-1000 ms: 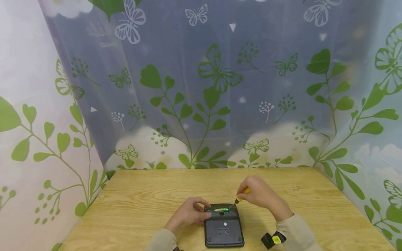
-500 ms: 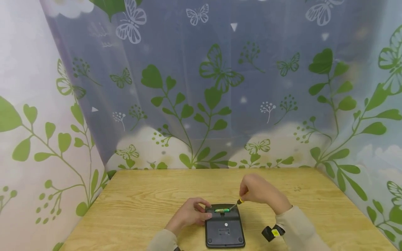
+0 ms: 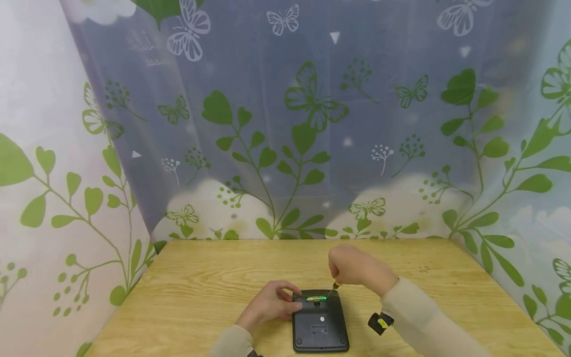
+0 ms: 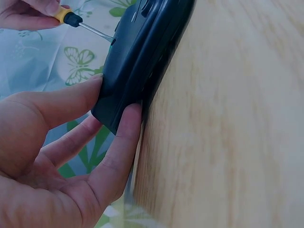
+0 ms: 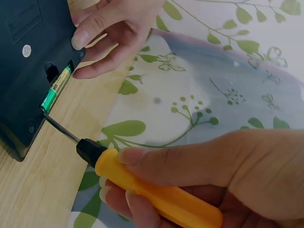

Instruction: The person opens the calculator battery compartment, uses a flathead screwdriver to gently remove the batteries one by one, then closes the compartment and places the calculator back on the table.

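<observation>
Left hand [image 3: 273,303] and right hand [image 5: 247,166] both work at a dark device [image 3: 320,329], which lies on the wooden surface [image 3: 200,267] near its front middle. The left pinches the device's far left corner, thumb on the upper face and fingers around the edge. The right holds a screwdriver [image 5: 159,199] by its yellow handle, thumb along the top and fingers curled beneath. Its metal shaft slants down to the green end of a battery [image 5: 56,90], which sits crosswise in a slot near the device's far edge; whether the tip touches the battery or the slot is hard to tell. A small white round sticker [image 5: 26,51] marks the device's face. Pale sleeves [image 3: 428,317] cover the arms, a dark block [image 3: 377,324] sits by the right wrist, and a leaf-and-butterfly curtain [image 3: 267,124] hangs behind.
</observation>
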The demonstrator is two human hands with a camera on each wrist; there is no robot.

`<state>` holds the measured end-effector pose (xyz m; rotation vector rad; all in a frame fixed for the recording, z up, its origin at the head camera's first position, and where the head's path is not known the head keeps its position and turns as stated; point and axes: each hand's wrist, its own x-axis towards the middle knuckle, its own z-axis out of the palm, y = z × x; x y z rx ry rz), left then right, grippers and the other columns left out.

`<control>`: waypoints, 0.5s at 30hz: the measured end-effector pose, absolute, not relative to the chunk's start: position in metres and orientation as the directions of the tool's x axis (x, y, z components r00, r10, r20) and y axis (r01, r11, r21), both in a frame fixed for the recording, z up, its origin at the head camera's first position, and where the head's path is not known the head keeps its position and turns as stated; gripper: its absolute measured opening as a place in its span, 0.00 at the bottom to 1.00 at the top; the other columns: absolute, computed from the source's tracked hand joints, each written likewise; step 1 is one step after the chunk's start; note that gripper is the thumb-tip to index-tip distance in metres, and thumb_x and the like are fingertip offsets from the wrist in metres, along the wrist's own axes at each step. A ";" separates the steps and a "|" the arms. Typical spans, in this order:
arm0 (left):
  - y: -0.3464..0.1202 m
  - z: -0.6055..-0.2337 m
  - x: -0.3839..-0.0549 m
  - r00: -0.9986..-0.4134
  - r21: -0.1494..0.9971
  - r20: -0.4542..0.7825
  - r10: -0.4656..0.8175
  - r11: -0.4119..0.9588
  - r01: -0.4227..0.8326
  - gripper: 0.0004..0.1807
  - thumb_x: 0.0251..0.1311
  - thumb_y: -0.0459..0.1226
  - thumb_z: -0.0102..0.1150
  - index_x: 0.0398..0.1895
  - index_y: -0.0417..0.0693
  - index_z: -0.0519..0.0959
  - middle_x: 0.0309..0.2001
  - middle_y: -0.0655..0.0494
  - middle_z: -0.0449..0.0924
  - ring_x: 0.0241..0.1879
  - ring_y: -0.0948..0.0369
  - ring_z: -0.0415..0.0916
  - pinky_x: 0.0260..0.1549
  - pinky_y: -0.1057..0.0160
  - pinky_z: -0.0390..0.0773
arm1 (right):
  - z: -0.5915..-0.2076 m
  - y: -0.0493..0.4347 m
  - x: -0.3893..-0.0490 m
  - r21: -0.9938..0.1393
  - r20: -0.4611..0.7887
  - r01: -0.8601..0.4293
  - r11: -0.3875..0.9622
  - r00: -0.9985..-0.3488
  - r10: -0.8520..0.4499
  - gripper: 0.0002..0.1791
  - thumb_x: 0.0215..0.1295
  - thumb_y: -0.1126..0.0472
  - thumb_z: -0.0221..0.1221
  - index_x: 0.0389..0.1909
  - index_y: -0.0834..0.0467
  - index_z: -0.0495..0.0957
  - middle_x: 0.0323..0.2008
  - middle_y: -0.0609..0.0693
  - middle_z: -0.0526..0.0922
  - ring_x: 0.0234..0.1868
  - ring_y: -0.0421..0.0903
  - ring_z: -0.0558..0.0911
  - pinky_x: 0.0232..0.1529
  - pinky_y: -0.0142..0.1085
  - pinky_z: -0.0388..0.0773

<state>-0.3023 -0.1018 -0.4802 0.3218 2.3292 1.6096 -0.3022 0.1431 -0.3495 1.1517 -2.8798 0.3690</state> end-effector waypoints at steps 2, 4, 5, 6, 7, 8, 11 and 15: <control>-0.102 -0.481 -0.302 -0.933 0.937 -0.108 0.344 0.349 0.020 0.17 0.58 0.30 0.73 0.52 0.43 0.84 0.41 0.45 0.77 0.32 0.55 0.84 0.33 0.58 0.92 | -0.350 0.140 -0.303 -0.208 0.095 -0.678 0.705 -0.732 -0.675 0.34 0.47 0.83 0.62 0.07 0.48 0.54 0.12 0.38 0.46 0.19 0.36 0.45 0.23 0.28 0.48; -0.102 -0.481 -0.302 -0.932 0.936 -0.108 0.347 0.351 0.022 0.17 0.58 0.30 0.73 0.51 0.44 0.84 0.41 0.45 0.77 0.32 0.55 0.84 0.33 0.58 0.92 | -0.350 0.139 -0.304 -0.204 0.091 -0.673 0.711 -0.736 -0.671 0.34 0.48 0.82 0.62 0.06 0.47 0.54 0.12 0.37 0.45 0.18 0.35 0.44 0.22 0.27 0.47; -0.102 -0.481 -0.302 -0.931 0.937 -0.107 0.348 0.350 0.023 0.17 0.58 0.30 0.73 0.51 0.43 0.84 0.41 0.45 0.77 0.32 0.55 0.84 0.33 0.58 0.92 | -0.351 0.138 -0.304 -0.209 0.088 -0.670 0.712 -0.738 -0.669 0.34 0.49 0.82 0.62 0.06 0.47 0.54 0.11 0.37 0.45 0.18 0.35 0.44 0.21 0.27 0.46; -0.102 -0.481 -0.302 -0.931 0.938 -0.109 0.349 0.347 0.021 0.17 0.58 0.30 0.73 0.51 0.43 0.84 0.40 0.45 0.77 0.31 0.55 0.84 0.33 0.58 0.92 | -0.351 0.138 -0.305 -0.220 0.082 -0.666 0.713 -0.741 -0.667 0.34 0.50 0.82 0.62 0.06 0.48 0.55 0.11 0.37 0.45 0.18 0.35 0.44 0.21 0.27 0.46; -0.102 -0.482 -0.303 -0.931 0.938 -0.111 0.349 0.345 0.017 0.17 0.58 0.30 0.73 0.51 0.43 0.84 0.40 0.45 0.77 0.31 0.56 0.84 0.33 0.58 0.92 | -0.351 0.139 -0.305 -0.235 0.078 -0.663 0.711 -0.742 -0.666 0.34 0.52 0.82 0.63 0.06 0.48 0.56 0.11 0.37 0.46 0.18 0.36 0.43 0.21 0.27 0.46; -0.101 -0.482 -0.303 -0.930 0.940 -0.114 0.349 0.342 0.014 0.17 0.58 0.30 0.73 0.51 0.43 0.84 0.40 0.45 0.78 0.31 0.56 0.84 0.33 0.58 0.92 | -0.352 0.139 -0.305 -0.245 0.080 -0.663 0.707 -0.741 -0.667 0.34 0.53 0.81 0.63 0.06 0.48 0.57 0.10 0.37 0.46 0.18 0.36 0.43 0.21 0.27 0.47; -0.101 -0.482 -0.303 -0.930 0.942 -0.118 0.348 0.334 0.005 0.17 0.59 0.30 0.73 0.52 0.42 0.84 0.39 0.45 0.78 0.30 0.57 0.84 0.32 0.58 0.92 | -0.352 0.142 -0.305 -0.279 0.086 -0.673 0.685 -0.728 -0.680 0.35 0.57 0.81 0.62 0.07 0.48 0.55 0.12 0.37 0.44 0.19 0.37 0.42 0.22 0.28 0.44; -0.102 -0.481 -0.304 -0.931 0.943 -0.119 0.345 0.332 0.003 0.17 0.59 0.30 0.73 0.51 0.42 0.84 0.39 0.45 0.78 0.30 0.57 0.84 0.32 0.58 0.92 | -0.354 0.144 -0.307 -0.301 0.113 -0.701 0.646 -0.699 -0.706 0.34 0.56 0.82 0.58 0.08 0.48 0.53 0.14 0.38 0.43 0.19 0.37 0.41 0.24 0.29 0.41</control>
